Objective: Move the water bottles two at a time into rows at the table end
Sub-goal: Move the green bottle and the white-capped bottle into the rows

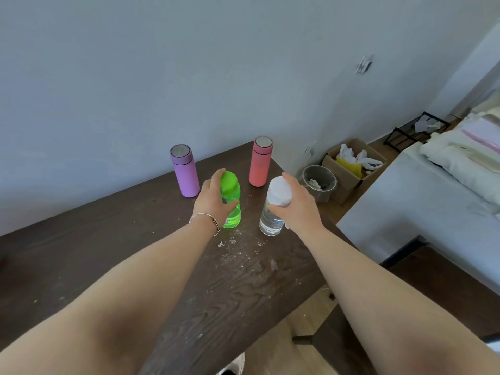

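A purple flask (184,171) and a pink flask (260,161) stand upright in a row at the far end of the dark wooden table (108,253), near the wall. In front of them my left hand (212,201) wraps the upper part of a green translucent bottle (232,209). My right hand (299,205) grips a clear bottle (272,220) with a white cap just below the cap. Both bottles are upright with their bases at the tabletop; whether they rest on it I cannot tell.
White specks and smears mark the table near the bottles. Right of the table's end, on the floor, stand a grey bin (319,182) and a cardboard box (351,166) with bags. A white bed (433,190) lies at the right. A dark stool (405,307) sits below.
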Available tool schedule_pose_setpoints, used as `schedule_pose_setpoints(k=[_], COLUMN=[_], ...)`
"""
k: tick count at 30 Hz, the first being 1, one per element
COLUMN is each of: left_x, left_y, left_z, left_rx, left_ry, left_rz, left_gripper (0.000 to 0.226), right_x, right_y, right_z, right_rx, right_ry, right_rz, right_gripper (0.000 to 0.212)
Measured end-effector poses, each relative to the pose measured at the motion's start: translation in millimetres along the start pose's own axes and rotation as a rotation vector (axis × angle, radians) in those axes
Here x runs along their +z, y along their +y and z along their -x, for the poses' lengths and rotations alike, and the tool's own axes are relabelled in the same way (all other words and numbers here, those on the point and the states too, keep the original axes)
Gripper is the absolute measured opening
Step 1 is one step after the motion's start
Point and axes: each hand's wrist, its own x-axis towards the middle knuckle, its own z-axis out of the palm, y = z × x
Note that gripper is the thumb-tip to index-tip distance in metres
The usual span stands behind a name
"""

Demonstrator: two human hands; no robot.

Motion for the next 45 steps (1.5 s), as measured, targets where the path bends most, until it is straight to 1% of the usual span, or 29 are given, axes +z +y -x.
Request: schedule_pose_setpoints(k=[9, 13, 22, 30, 39, 45], left_x=[-45.9, -64.2, -107.7, -161.4, -233.6, -284.0], left_y=[5.5, -6.1, -41.5, -87.2, -158.1, -218.5], left_z=[111.5, 165.9, 265.4, 328.8, 400.8, 455.6], left_rx=[-0.059, -0.095, -0.185, -0.232, -0.238, -0.270], left_ry=[0.079, 0.106, 0.206, 0.279, 0.277, 0.291], left_rz=[-0.045, -0.061, -0.074, -0.063, -0.053, -0.053], left_gripper=[0.084, 0.083, 0.088, 0.086, 0.089, 0.091], right_x=[-15.1, -8.5, 21.4, 59.6, 121.5, 176.0], right_y=[-10.9, -17.8, -53.9, -106.4, -178.5, -230.0], right_z=[87.0, 129.9, 210.5, 265.5, 343.4, 398.0], right_rx=[-0.076, -0.107, -0.158, -0.216, -0.214, -0.249], right_ry=[-0.053, -0.078, -0.154, -0.187, -0.200, -0.252], right_rz=[0.004, -0.018, -0.083, -0.080, -0.101, -0.109], right_gripper=[0.093, 0.093, 0.092, 0.091, 0.091, 0.091])
